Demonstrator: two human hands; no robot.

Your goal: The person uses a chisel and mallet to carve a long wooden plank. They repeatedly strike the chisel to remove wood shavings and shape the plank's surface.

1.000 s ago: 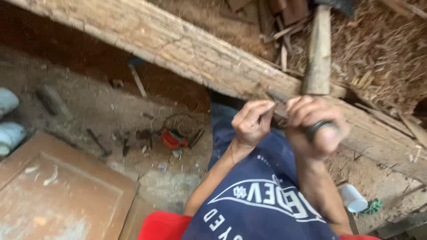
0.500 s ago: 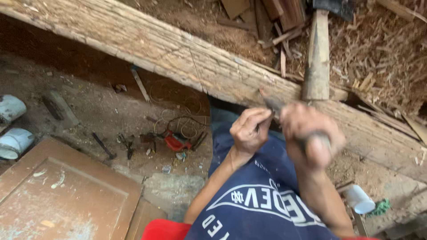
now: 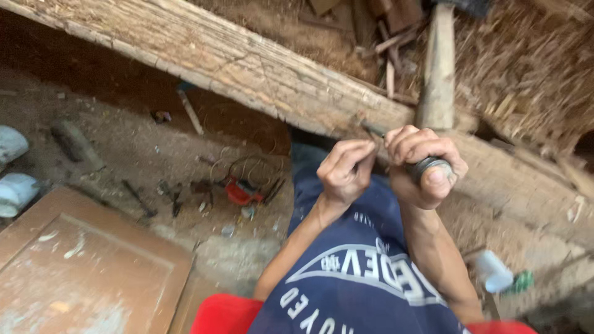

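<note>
**Two hands close on a small tool at a timber beam**

Fisted tight, the right hand (image 3: 424, 170) wraps a dark round-ended tool (image 3: 429, 168), its ringed butt showing under the thumb; the left hand (image 3: 345, 170) has its fingertips pressed together in a pinch at the tool's thin front end (image 3: 373, 130), though what the pinch holds, if anything, is too small to tell; the two hands sit just beside each other, knuckles almost touching, directly against the lower edge of the beam (image 3: 247, 68).

The tool's long axis runs from the right fist up and to the left, toward the beam, so the tip lies on the left hand's side and the left hand is the nearer to it; the butt points back toward the person.

A hammer (image 3: 438, 68) rests across the beam just above the right hand, handle toward it, head at the top edge of view; on the dirt below lie a red tool with coiled wire (image 3: 241, 188), a wooden door panel (image 3: 86, 266) and a pale cup (image 3: 494, 270) well apart to the right.

Against the frame of a second ago, the hands have kept the same close pairing and sit slightly lower and nearer the body; the right thumb now caps the butt more plainly; the hammer has not shifted.
</note>
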